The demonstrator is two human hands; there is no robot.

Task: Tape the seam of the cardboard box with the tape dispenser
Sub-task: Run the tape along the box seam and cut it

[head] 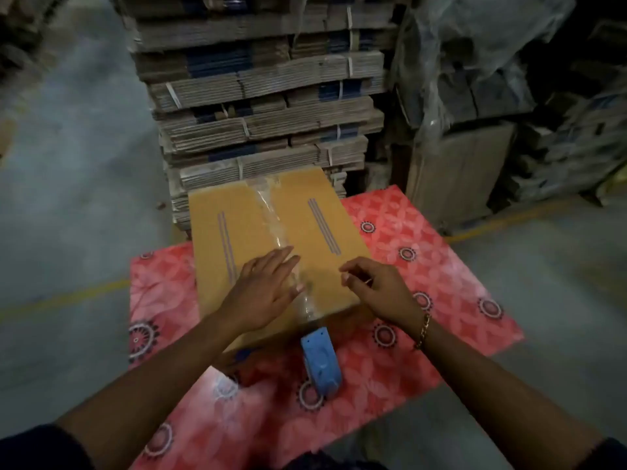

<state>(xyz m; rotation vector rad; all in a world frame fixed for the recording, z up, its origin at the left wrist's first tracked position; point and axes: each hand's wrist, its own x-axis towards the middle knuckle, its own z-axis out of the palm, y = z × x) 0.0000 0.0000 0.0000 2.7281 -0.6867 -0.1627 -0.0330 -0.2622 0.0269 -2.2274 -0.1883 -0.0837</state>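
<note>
The cardboard box (271, 239) lies closed at the centre of the red patterned surface (424, 266), its flaps shut so that nothing inside it shows; a strip of clear tape (271, 212) runs along the centre seam from the 12 o'clock edge toward the 6 o'clock edge, wrinkled and glossy, and whether it lies flat all the way is hard to make out. The left hand (264, 290) rests palm down on the box top at about 7 o'clock from the box's middle, fingers spread and stretched, the fingertips lying on the tape; the right hand (373, 286) is at about 5 o'clock, fingers loosely curled, thumb and forefinger close together at the tips; whether they pinch anything I cannot tell. A chain bracelet (422, 330) circles the right wrist. The blue tape dispenser (320, 361) sits on the surface just beside the box's 6 o'clock edge, in neither hand; the tape seems to run down to it, though the join is blurred. At 12 o'clock, behind the box, a tall stack of flattened cartons (264, 96) bound with straps rises out of the picture; at 2 o'clock, goods wrapped in plastic sheeting (475, 62) stand in deep shadow, their contents unclear. The grey floor (68, 198) carries a yellow line; both forearms are cut off at the lower edge.
</note>
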